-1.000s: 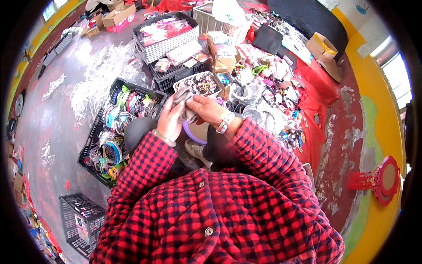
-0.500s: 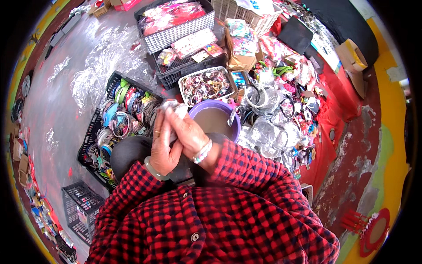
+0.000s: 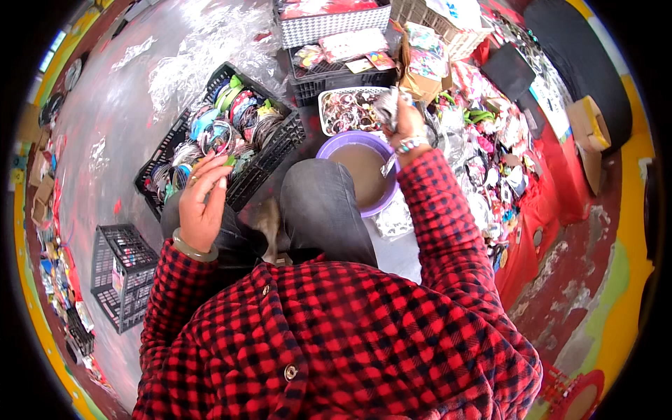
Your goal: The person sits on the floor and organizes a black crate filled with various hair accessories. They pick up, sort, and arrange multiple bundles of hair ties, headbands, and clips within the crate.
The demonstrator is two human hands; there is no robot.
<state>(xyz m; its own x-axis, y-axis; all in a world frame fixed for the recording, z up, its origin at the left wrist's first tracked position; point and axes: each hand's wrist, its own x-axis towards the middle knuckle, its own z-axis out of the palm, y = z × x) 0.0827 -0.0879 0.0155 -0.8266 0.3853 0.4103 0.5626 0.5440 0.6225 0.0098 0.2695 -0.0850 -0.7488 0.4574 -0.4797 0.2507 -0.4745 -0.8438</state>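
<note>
My right hand (image 3: 404, 126), raised over the purple basin (image 3: 364, 175) ahead, pinches a crinkled clear wrapper (image 3: 386, 105) hiding its contents, while my left hand (image 3: 199, 203) hangs half-curled, empty, near the black bangle crate (image 3: 280, 143).

I count two hands, left hand (image 3: 201, 203) at nine o'clock, right hand (image 3: 404, 124) at twelve; one purple bowl (image 3: 364, 171); three black crates (image 3: 276, 150) (image 3: 122, 280) (image 3: 329, 80); one white tray (image 3: 343, 110) of bangles

hands parted, left hand (image 3: 201, 203) over crate (image 3: 276, 150)
</note>
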